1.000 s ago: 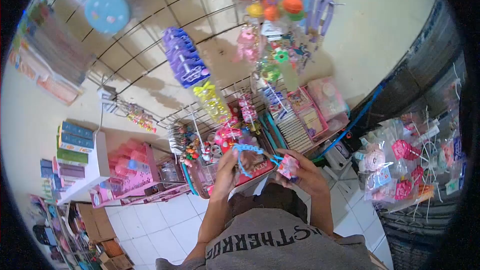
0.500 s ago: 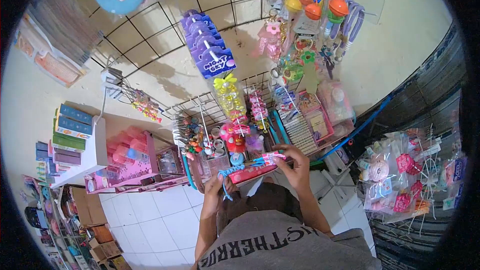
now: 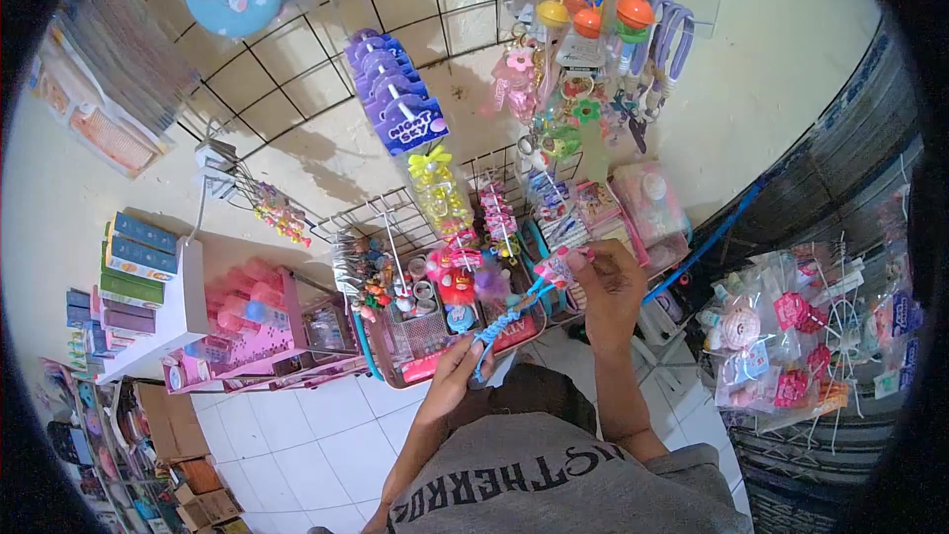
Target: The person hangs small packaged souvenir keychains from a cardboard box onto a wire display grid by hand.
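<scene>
A light-blue braided cord [image 3: 497, 326] stretches at a slant between my two hands. My left hand [image 3: 452, 381] pinches its lower end, where a short tail hangs beside the fingers. At the upper end is a small pink-and-white patterned tag [image 3: 560, 266], gripped by the fingers of my right hand [image 3: 611, 299]. Right behind the cord are a wire basket [image 3: 407, 328] with small trinkets and a red-and-pink hanging accessory [image 3: 456, 282].
Purple "Night Sky" cards [image 3: 400, 104] and bell keychains [image 3: 585, 22] hang on the wall grid. Bagged accessories [image 3: 781, 331] hang at right beside a dark ribbed shutter [image 3: 840, 158]. Boxes [image 3: 138, 257] stand on a white shelf at left. White floor tiles [image 3: 297, 435] lie below.
My right hand has risen with the pink tag, its back now turned more to view. My left hand has moved right, and the cord now runs more steeply. The view has shifted slightly.
</scene>
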Demonstrator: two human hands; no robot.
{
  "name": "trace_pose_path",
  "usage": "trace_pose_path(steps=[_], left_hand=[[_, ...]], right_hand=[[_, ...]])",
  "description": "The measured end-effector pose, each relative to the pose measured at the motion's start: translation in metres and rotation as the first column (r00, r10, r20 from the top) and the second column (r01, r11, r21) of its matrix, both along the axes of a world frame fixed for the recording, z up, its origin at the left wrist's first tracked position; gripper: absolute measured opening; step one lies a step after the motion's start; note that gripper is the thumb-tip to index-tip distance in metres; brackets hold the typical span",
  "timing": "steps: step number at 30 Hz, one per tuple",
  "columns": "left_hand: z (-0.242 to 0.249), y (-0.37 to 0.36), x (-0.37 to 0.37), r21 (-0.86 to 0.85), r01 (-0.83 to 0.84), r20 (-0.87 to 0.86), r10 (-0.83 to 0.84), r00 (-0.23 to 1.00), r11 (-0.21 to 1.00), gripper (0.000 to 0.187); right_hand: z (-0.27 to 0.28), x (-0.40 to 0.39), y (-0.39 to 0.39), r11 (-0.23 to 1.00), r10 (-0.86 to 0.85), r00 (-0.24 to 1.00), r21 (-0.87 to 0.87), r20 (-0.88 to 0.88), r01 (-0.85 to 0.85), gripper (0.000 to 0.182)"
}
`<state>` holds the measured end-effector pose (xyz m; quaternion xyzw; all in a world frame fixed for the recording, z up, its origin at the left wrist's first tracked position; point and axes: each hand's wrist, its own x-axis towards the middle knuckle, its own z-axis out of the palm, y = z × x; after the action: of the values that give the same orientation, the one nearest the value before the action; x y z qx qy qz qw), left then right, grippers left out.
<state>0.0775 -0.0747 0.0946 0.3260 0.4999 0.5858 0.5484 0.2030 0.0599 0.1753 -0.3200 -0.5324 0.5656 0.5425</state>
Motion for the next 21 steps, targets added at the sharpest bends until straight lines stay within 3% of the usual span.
trace_pose_path(steps=[2,5,7,10,19,21], left_hand=[[0.004,0.002,0.000,-0.003,0.002,-0.039,-0.002,0.999,1.000,0.024],[0.004,0.003,0.000,-0.033,0.003,-0.039,-0.004,0.999,0.999,0.024],[0.003,0.004,-0.002,0.040,0.012,-0.055,-0.009,0.998,0.999,0.024],[0.013,0.004,0.000,0.054,-0.007,-0.023,0.008,1.000,0.999,0.023],[0.005,-0.003,-0.006,0.084,-0.120,0.046,0.117,0.992,0.989,0.017],[0.007,-0.003,-0.007,0.042,-0.110,0.057,0.107,0.993,0.993,0.018]], right_hand=[[0.002,-0.001,0.003,0.996,-0.055,0.994,0.072,0.090,0.049,0.009],[0.015,-0.006,0.002,0.997,-0.001,1.000,0.083,-0.008,0.002,0.008],[0.018,-0.009,0.006,0.991,-0.005,1.000,0.133,-0.008,0.006,0.008],[0.034,-0.011,0.006,0.991,0.129,0.986,0.051,-0.109,-0.124,0.009],[0.077,-0.008,0.017,0.980,0.062,0.990,0.194,-0.129,-0.037,0.015],[0.091,-0.002,0.022,0.940,0.052,0.996,0.340,-0.069,-0.025,0.018]])
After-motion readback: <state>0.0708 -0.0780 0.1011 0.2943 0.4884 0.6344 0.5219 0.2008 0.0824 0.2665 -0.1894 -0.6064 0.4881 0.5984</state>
